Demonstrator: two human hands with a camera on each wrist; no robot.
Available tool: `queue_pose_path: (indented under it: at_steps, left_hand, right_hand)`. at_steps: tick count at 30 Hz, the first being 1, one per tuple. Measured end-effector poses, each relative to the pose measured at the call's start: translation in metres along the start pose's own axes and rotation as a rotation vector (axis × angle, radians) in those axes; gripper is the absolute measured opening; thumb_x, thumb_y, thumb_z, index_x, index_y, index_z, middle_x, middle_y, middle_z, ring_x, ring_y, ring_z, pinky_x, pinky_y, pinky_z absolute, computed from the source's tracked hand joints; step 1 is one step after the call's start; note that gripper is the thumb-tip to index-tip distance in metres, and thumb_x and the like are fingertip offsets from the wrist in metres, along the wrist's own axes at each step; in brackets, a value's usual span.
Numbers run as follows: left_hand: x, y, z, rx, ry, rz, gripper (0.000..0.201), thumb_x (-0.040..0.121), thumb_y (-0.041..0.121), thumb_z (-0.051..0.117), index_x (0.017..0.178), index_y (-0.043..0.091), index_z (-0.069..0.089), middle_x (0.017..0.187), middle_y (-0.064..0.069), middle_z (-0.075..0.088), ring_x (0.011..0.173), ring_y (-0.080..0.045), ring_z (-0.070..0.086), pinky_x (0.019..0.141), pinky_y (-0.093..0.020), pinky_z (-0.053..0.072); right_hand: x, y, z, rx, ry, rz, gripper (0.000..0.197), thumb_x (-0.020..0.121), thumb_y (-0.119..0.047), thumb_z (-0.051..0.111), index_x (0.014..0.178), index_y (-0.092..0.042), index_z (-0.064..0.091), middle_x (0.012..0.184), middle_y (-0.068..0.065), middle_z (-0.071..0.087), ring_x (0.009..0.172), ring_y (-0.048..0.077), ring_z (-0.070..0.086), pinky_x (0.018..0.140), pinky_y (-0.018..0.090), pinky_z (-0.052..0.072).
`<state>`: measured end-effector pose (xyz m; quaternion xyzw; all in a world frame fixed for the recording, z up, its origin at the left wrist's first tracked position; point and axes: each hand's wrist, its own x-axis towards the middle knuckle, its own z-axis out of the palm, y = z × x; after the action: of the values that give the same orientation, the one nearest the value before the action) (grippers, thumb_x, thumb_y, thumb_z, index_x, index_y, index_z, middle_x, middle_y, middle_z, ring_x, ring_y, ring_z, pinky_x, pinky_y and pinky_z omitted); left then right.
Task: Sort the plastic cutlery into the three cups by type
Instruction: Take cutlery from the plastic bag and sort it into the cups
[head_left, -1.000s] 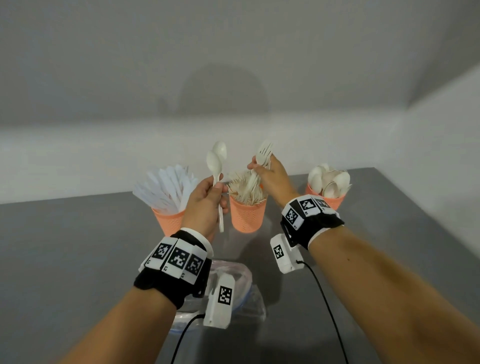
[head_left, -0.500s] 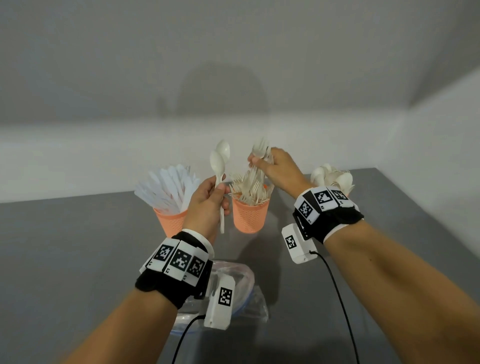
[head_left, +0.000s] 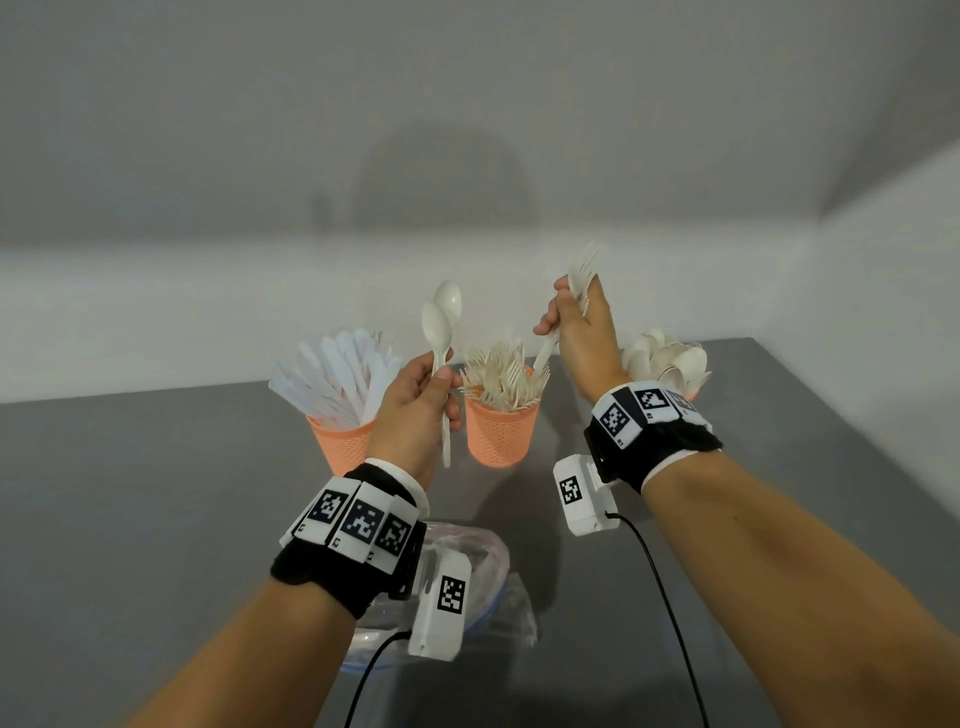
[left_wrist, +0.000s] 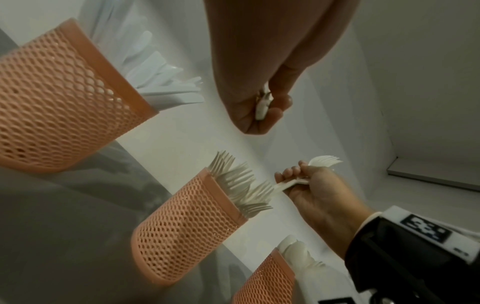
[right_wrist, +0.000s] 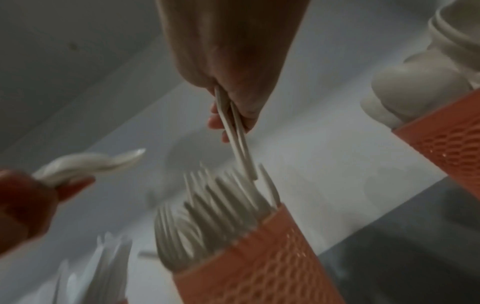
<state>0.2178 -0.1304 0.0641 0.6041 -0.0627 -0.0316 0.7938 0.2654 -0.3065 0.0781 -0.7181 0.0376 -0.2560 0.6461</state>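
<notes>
Three orange mesh cups stand in a row on the grey table: the left cup holds white knives, the middle cup holds forks, the right cup, mostly behind my right wrist, holds spoons. My left hand grips two white spoons upright by their handles, between the left and middle cups. My right hand grips a couple of white forks, tines up, above and right of the middle cup, their handle ends just over its forks.
A clear plastic bag lies on the table under my left wrist. White walls close the table in behind and on the right. Cables hang from both wrist cameras.
My right hand has risen and shifted right with the forks, from down at the middle cup to above it. My left hand has kept its spoons nearly still.
</notes>
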Motion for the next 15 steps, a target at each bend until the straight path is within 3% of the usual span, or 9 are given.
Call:
queue_pose_path:
  at_steps: [3, 6, 9, 10, 12, 15]
  left_hand:
    - [0.000, -0.002, 0.001, 0.012, 0.003, -0.005, 0.023, 0.097, 0.006, 0.039, 0.095, 0.020, 0.057, 0.074, 0.003, 0.050, 0.047, -0.005, 0.043, 0.047, -0.017, 0.039]
    - [0.000, 0.000, 0.001, 0.010, -0.005, -0.006, 0.023, 0.097, 0.006, 0.039, 0.094, 0.020, 0.057, 0.073, 0.003, 0.050, 0.048, -0.005, 0.042, 0.046, -0.017, 0.039]
    - [0.001, 0.003, 0.001, -0.003, -0.012, -0.006, 0.025, 0.097, 0.006, 0.038, 0.092, 0.020, 0.058, 0.074, 0.003, 0.050, 0.046, -0.004, 0.042, 0.046, -0.016, 0.039]
    - [0.002, 0.004, 0.002, -0.001, -0.010, -0.007, 0.025, 0.097, 0.006, 0.038, 0.091, 0.020, 0.058, 0.074, 0.003, 0.050, 0.046, -0.004, 0.042, 0.046, -0.016, 0.039]
    - [0.004, 0.005, 0.004, -0.002, -0.008, -0.009, 0.025, 0.098, 0.006, 0.038, 0.091, 0.020, 0.057, 0.074, 0.003, 0.050, 0.045, -0.004, 0.043, 0.045, -0.016, 0.039]
    - [0.006, 0.006, 0.007, -0.016, -0.013, -0.010, 0.023, 0.097, 0.006, 0.039, 0.094, 0.019, 0.057, 0.074, 0.003, 0.050, 0.044, -0.003, 0.043, 0.044, -0.016, 0.039]
  right_hand:
    - [-0.004, 0.010, 0.007, -0.200, -0.132, 0.067, 0.015, 0.097, -0.011, 0.038, 0.091, -0.021, 0.048, 0.073, 0.003, 0.059, 0.076, 0.019, 0.059, 0.087, 0.043, 0.049]
    - [-0.005, 0.011, 0.007, -0.389, -0.146, 0.017, 0.013, 0.091, -0.017, 0.053, 0.093, -0.006, 0.060, 0.094, 0.010, 0.061, 0.091, 0.023, 0.058, 0.086, 0.039, 0.049]
    - [-0.002, 0.008, 0.003, -0.314, -0.018, -0.014, 0.029, 0.095, -0.024, 0.050, 0.095, 0.004, 0.059, 0.085, 0.003, 0.053, 0.078, 0.012, 0.051, 0.073, 0.018, 0.040]
    - [-0.002, 0.008, 0.004, -0.303, -0.009, 0.018, 0.031, 0.097, -0.023, 0.045, 0.096, 0.005, 0.059, 0.081, 0.002, 0.053, 0.072, 0.010, 0.049, 0.067, 0.016, 0.039]
    - [-0.002, 0.019, 0.005, -0.394, -0.040, 0.072, 0.034, 0.097, -0.024, 0.042, 0.097, 0.005, 0.058, 0.085, 0.007, 0.058, 0.074, 0.015, 0.054, 0.068, 0.024, 0.041]
    - [-0.002, 0.035, 0.007, -0.482, -0.116, 0.188, 0.038, 0.088, -0.036, 0.046, 0.104, -0.003, 0.055, 0.107, 0.014, 0.061, 0.095, 0.028, 0.060, 0.087, 0.042, 0.049]
